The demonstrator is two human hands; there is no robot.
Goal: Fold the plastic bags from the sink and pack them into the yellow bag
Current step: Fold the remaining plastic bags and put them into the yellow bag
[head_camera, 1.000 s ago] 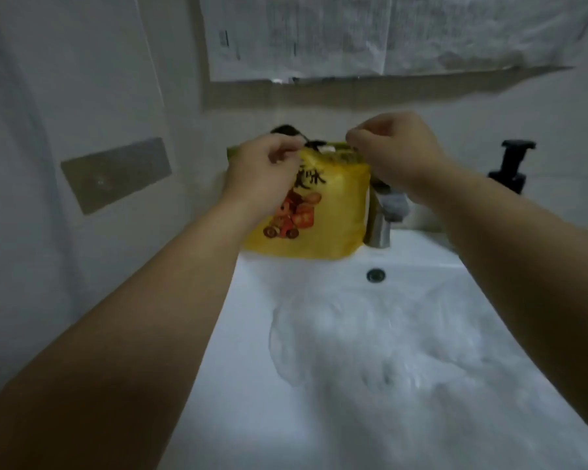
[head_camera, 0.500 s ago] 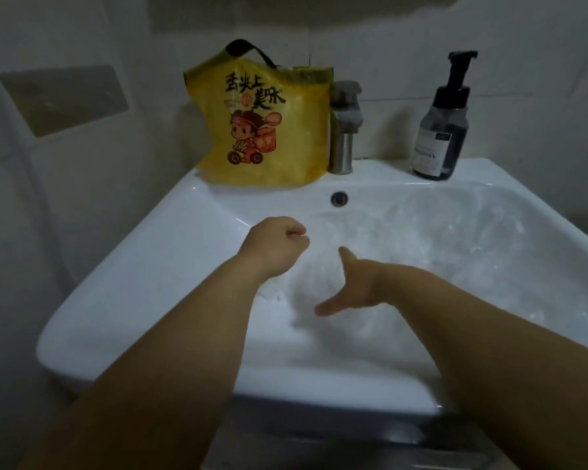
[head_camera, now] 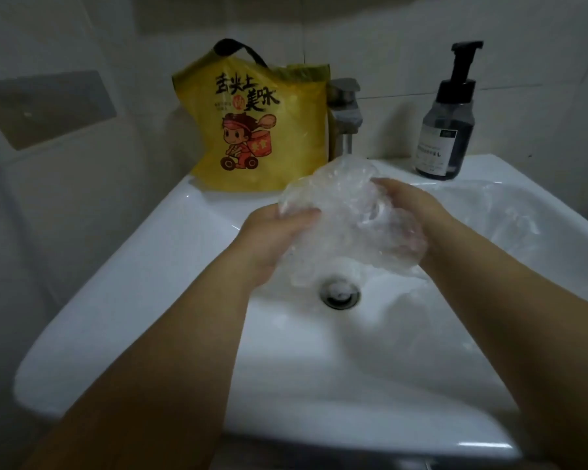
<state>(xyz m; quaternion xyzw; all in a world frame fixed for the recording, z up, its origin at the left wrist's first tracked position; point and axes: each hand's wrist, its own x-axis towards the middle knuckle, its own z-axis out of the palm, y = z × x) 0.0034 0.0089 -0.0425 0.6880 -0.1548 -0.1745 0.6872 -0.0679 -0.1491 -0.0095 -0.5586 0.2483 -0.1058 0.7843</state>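
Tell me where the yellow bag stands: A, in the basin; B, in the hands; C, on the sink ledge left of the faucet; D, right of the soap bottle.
C: the yellow bag stands on the sink ledge, left of the faucet; left hand and right hand hold a clear bag.

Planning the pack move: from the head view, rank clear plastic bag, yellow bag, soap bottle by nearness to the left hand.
1. clear plastic bag, held in left hand
2. yellow bag, back left
3. soap bottle, back right
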